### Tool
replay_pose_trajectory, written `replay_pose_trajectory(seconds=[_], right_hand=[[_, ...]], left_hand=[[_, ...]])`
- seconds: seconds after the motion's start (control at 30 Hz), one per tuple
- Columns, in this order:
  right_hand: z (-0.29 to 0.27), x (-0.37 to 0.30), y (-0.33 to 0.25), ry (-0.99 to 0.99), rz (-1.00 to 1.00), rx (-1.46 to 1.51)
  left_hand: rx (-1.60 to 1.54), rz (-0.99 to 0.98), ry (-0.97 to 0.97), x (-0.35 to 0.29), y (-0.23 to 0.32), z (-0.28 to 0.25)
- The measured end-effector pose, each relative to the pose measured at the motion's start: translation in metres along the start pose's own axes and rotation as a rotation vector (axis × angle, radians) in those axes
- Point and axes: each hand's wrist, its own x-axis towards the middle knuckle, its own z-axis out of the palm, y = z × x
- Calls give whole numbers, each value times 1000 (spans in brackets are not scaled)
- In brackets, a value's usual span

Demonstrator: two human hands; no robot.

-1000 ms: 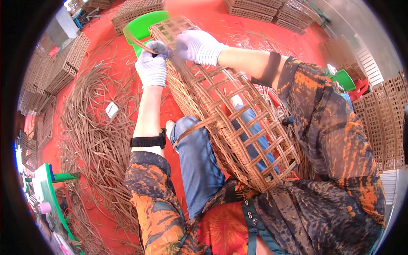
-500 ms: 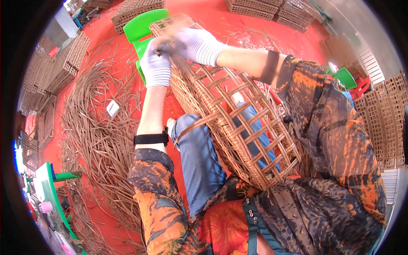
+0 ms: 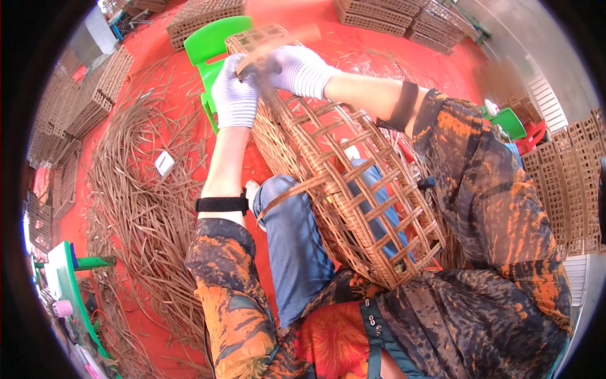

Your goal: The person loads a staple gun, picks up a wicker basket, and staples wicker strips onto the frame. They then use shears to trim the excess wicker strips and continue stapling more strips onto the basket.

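A long brown woven basket lies tilted across my lap, its open lattice face toward the right. At its far end both my hands, in white striped gloves, work close together at the rim. My left hand is closed, pinching a flat brown weaving strip that arcs up over the far end and is smeared by motion. My right hand is curled beside it, fingers closed at the strip by the rim; its fingertips are partly blurred. Another strip end sticks out from the basket's side over my left knee.
A heap of loose brown strips covers the red floor at left, with a small white object on it. A green chair stands just beyond my hands. Woven stacks and a green-edged table line the sides.
The loose strip has swung up and to the right above my hands. Both hands have shifted slightly right, staying at the far rim; the basket has barely moved.
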Motion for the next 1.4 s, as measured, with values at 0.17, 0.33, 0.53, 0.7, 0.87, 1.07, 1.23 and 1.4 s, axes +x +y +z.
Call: replay_pose_trajectory(seconds=[0.17, 0.33, 0.53, 0.7, 0.87, 1.07, 1.23, 1.4], right_hand=[[8, 4, 24, 248, -225, -132], [3, -6, 9, 210, -109, -61], [-6, 0, 10, 22, 114, 257], [1, 9, 23, 46, -13, 152], [4, 5, 11, 78, -140, -56], [5, 3, 9, 177, -317, -113], [-1, 0, 15, 148, -340, -157], [1, 3, -5, 163, -368, -176]], left_hand=[[-197, 27, 147, 1, -9, 35], [-325, -159, 89, 6, -23, 23], [-106, -51, 61, 7, -31, 18], [-261, -144, 20, 9, -29, 22], [-551, -71, -113, 8, -51, 13], [-598, -274, 135, -12, -23, 9], [-475, -869, 0, -16, 4, 2], [337, -613, -180, 18, -24, 0]])
